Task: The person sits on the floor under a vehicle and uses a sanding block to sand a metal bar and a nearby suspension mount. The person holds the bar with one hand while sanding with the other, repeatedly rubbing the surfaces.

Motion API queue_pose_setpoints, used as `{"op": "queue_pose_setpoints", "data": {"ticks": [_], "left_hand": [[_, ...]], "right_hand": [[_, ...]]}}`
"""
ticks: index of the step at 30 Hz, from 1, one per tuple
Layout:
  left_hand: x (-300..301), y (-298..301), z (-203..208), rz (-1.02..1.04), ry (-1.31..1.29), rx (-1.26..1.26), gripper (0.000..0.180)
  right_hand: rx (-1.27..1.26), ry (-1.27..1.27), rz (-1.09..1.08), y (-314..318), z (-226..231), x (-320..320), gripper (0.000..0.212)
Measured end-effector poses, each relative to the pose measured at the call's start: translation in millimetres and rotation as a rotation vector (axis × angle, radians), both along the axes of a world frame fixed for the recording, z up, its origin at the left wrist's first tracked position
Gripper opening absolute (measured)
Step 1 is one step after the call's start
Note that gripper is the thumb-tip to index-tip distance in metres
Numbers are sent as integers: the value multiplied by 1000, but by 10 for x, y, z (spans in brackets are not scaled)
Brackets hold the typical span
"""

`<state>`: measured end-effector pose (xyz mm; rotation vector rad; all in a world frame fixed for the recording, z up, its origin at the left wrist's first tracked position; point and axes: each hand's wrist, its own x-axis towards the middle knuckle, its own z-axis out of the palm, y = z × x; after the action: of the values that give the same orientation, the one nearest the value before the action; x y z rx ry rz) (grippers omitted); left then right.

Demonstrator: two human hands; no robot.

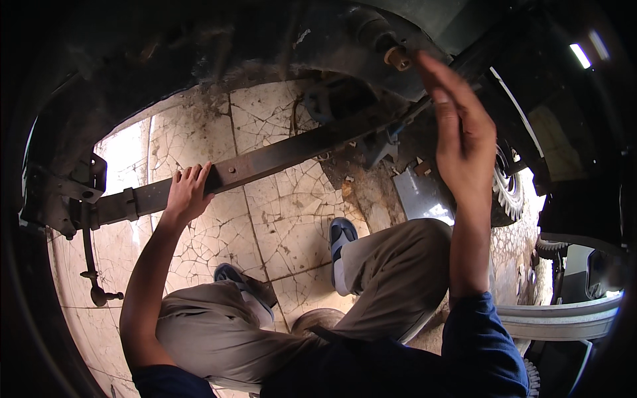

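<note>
A long dark metal bar, which looks like a leaf spring (272,159), runs from lower left up to the right. My left hand (189,191) lies on its left part, fingers stretched across it and thumb apart. Higher up on the right, my right hand (464,126) is raised with its fingers extended, slightly blurred. Its fingertips are beside a brownish, rusty-looking bolt or fitting (398,58) that sticks out of the dark frame (265,40) above. Whether they touch it I cannot tell. Neither hand appears to hold anything.
A bracket (96,179) and a hanging rod with a ball end (98,292) are at the left. Cracked tiles (285,212) cover the floor. A grey sheet (421,192) lies near my right knee; a toothed tyre (509,192) and a pale curved rim (557,322) stand right.
</note>
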<state>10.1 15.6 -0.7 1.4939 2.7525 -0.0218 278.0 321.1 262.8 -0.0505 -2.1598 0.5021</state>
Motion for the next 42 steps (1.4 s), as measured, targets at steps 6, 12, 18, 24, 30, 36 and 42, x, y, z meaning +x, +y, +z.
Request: {"op": "queue_pose_setpoints", "data": {"ticks": [6,12,18,24,30,36,42], "left_hand": [[15,-18,-6,10,23,-12,81],[25,-22,28,13,-9,-5,81],[-4,-16,-39,-15,45,42,81],[8,-52,-36,-15,45,58,80],[10,-16,-31,-17,41,37,81],[23,2,15,-1,14,4,81],[28,-23,10,-2,18,3,81]], "right_hand": [[-35,-60,-50,54,56,29,36],[28,-295,-153,-9,73,51,37],[116,90,36,23,58,-12,38],[130,-60,-168,2,43,5,38],[113,-101,-113,-154,66,14,40],[322,89,-130,83,81,-5,41],[132,-316,-287,-32,68,5,45]]}}
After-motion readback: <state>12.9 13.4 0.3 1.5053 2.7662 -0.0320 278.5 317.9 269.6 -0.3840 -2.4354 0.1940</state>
